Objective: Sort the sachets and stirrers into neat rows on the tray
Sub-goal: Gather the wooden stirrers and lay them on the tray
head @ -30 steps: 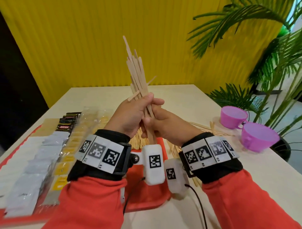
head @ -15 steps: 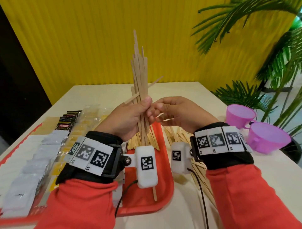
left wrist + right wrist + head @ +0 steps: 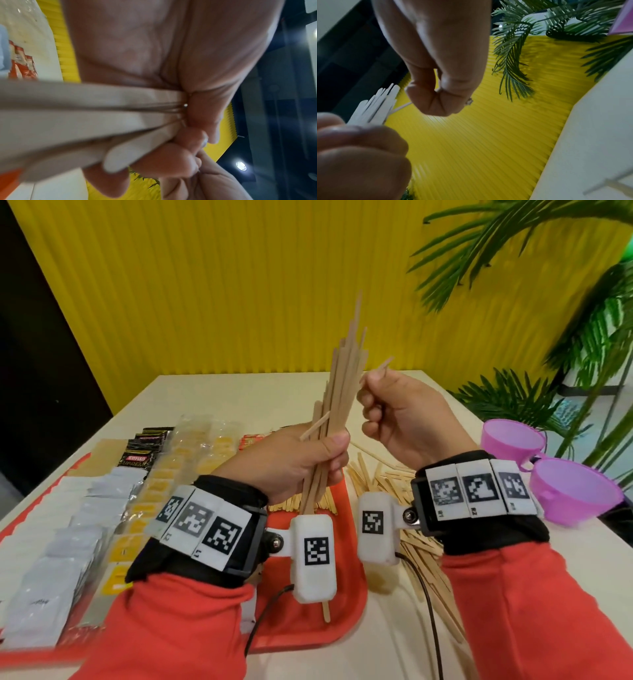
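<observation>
My left hand (image 3: 322, 455) grips a bundle of wooden stirrers (image 3: 339, 392) upright above the red tray (image 3: 308, 631); in the left wrist view the bundle (image 3: 85, 108) fans out from my curled fingers. Just right of the bundle's top, my right hand (image 3: 371, 380) pinches a single thin stirrer (image 3: 385, 365), held apart from the rest. The right wrist view shows that pinch (image 3: 440, 94) with the thin stirrer (image 3: 402, 106) beside the bundle (image 3: 376, 106). Rows of white sachets (image 3: 68, 529), yellow sachets (image 3: 161, 484) and black sachets (image 3: 140, 453) lie on the tray's left part.
A loose heap of stirrers (image 3: 394, 484) lies on the table right of the tray, partly under my right wrist. More stirrers (image 3: 291, 503) lie on the tray below my left hand. Two purple cups (image 3: 575, 494) stand at the right edge near a palm plant (image 3: 599, 337).
Both hands were closed round the bundle; my right hand has let go of it and drawn one thin stirrer up and to the right. The left hand keeps the bundle.
</observation>
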`<state>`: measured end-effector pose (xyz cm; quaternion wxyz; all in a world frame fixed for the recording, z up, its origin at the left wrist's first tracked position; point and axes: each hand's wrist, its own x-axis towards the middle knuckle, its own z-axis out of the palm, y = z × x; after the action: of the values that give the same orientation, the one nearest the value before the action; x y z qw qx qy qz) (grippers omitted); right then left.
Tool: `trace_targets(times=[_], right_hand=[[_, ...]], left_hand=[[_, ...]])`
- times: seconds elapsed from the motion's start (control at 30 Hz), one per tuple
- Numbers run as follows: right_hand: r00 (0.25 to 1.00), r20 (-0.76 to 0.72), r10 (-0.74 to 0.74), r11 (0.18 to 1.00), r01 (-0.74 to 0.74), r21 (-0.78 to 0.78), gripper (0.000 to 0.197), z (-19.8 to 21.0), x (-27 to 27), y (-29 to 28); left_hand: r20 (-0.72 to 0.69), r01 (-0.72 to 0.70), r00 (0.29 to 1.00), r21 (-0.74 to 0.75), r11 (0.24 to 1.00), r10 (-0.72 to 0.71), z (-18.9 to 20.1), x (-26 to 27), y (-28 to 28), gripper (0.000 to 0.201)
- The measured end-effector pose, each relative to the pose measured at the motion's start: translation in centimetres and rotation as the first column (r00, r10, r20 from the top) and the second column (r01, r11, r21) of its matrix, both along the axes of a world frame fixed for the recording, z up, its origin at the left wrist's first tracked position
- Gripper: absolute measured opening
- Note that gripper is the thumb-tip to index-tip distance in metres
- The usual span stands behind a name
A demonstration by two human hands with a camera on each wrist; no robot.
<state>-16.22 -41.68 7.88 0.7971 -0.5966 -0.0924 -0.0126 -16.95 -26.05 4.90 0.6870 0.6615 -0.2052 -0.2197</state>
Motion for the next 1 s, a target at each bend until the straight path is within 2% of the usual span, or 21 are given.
trace_targets(times=[0.1, 0.27, 0.37, 0.43, 0.5, 0.57, 0.67, 0.73, 0.87, 0.93, 1.0], right_hand=[[0.988, 0.063, -0.139, 0.989, 0.136, 0.060, 0.027, 0.5, -0.1, -0.8], [0.892, 0.232, -0.388, 0.915, 0.404, -0.024, 0.028, 1.6, -0.5, -2.3], [0.858, 0.287, -0.425, 0.880, 0.467, -0.093, 0.027, 2.1, -0.9, -3.3], [0.886, 0.300, -0.354, 0.862, 0.433, -0.262, 0.026, 2.2, -1.4, -3.2], [0.926, 0.301, -0.230, 0.808, 0.354, -0.472, 0.026, 1.9, -1.7, -2.1], [0.950, 0.295, -0.102, 0.751, 0.268, -0.604, 0.027, 1.6, -1.9, -0.5], [0.959, 0.283, 0.012, 0.751, 0.178, -0.635, 0.026, 1.2, -2.2, 1.3], [0.953, 0.302, 0.009, 0.765, 0.188, -0.616, 0.025, 1.2, -2.3, 1.8], [0.954, 0.295, -0.045, 0.758, 0.225, -0.612, 0.022, 1.1, -2.1, 1.5], [0.975, 0.209, -0.071, 0.730, 0.194, -0.656, 0.018, 0.8, -2.1, 1.2], [0.994, 0.099, -0.051, 0.629, 0.109, -0.770, 0.017, 0.2, -2.3, 1.2]], left_hand=[[-0.034, 0.000, 0.999, 0.012, 1.000, 0.000, 0.1, -0.3, -0.2, 0.020], [-0.053, -0.032, 0.998, 0.068, 0.997, 0.035, 0.2, -0.1, 0.6, 0.024], [-0.019, -0.124, 0.992, 0.053, 0.991, 0.125, 0.6, -0.2, 1.0, 0.024], [0.049, -0.204, 0.978, 0.020, 0.979, 0.203, 1.0, -0.1, 1.2, 0.023], [0.159, -0.254, 0.956, 0.024, 0.967, 0.247, 1.2, -0.1, 1.2, 0.024], [0.250, -0.276, 0.934, 0.054, 0.960, 0.254, 1.1, -0.1, 1.0, 0.025], [0.329, -0.295, 0.913, 0.129, 0.947, 0.240, 0.8, -0.1, 0.6, 0.021], [0.348, -0.316, 0.904, 0.153, 0.936, 0.248, 0.8, 0.0, 0.4, 0.016], [0.360, -0.320, 0.899, 0.159, 0.934, 0.247, 0.9, 0.2, 0.4, 0.031], [0.364, -0.343, 0.894, 0.180, 0.922, 0.261, 0.8, 0.1, 0.6, 0.033], [0.329, -0.382, 0.891, 0.173, 0.908, 0.313, 0.7, 0.2, 0.9, 0.035]])
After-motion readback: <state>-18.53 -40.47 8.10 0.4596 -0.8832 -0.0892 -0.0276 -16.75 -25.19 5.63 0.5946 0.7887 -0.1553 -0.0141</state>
